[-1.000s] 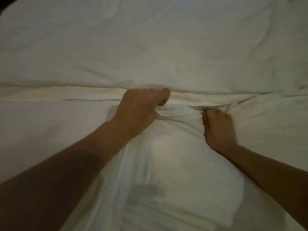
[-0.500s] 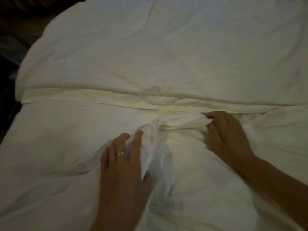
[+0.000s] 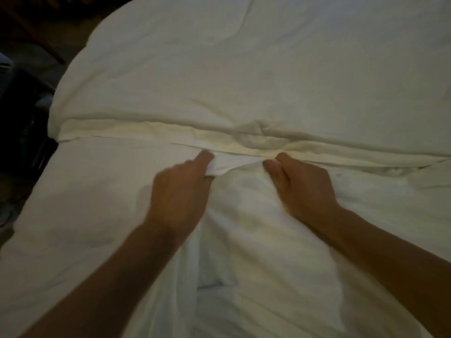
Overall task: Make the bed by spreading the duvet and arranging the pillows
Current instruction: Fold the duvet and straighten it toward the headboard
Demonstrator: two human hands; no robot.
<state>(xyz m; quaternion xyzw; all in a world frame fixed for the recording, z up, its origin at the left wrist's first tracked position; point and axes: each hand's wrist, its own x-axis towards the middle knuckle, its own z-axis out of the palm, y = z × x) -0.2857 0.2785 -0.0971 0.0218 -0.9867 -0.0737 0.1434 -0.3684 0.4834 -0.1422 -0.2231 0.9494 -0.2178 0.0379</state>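
Note:
A white duvet (image 3: 244, 76) covers the far half of the bed, its folded cream edge (image 3: 151, 132) running across the middle. Nearer me lies crumpled white bedding (image 3: 256, 230), bunched into a ridge between my arms. My left hand (image 3: 180, 189) grips a fold of this white cloth just below the duvet's edge, fingers curled round it. My right hand (image 3: 302, 186) pinches the same fold a little to the right, thumb against the fingers. The two hands are about a hand's width apart. No pillow is plainly visible.
The bed's left side (image 3: 52, 152) drops off to a dark floor with dim dark objects (image 3: 22, 113) beside it. A dark wooden piece (image 3: 36, 32) stands at the far left. White bedding fills the view to the right and toward me.
My left hand has moved up from lying flat on the bedding to gripping the fold near the duvet's edge. My right hand keeps its hold there. The view has shifted slightly right.

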